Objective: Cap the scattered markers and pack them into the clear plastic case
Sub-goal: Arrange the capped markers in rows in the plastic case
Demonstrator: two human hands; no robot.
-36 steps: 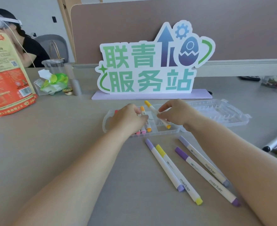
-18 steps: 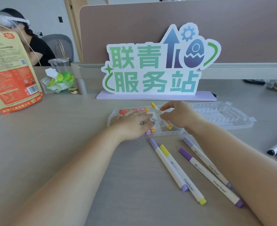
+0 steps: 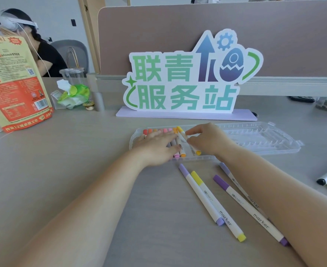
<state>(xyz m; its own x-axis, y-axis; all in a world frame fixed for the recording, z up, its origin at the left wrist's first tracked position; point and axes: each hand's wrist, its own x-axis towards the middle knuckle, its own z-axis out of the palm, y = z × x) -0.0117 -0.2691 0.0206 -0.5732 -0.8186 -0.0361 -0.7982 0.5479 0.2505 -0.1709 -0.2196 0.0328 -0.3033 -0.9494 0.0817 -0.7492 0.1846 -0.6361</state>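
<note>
The left hand [image 3: 155, 146], curled a second ago, now lies flat with straight fingers on the row of markers [image 3: 159, 130] in the clear plastic case [image 3: 201, 158]. The right hand [image 3: 208, 139] pinches a yellow-capped marker [image 3: 182, 136], lowered from its earlier upward tilt to lie beside that row. Four capped markers [image 3: 200, 194] lie on the table [image 3: 82, 160] just in front of the case.

My left hand [image 3: 155, 145] and my right hand [image 3: 207, 139] were bare, and so were both wrists. My left forearm [image 3: 93, 199] and right forearm [image 3: 274, 189] were bare too, right to the bottom edge of the view, smooth and widening toward the elbows. My fingernails were too blurred to make out.
</note>
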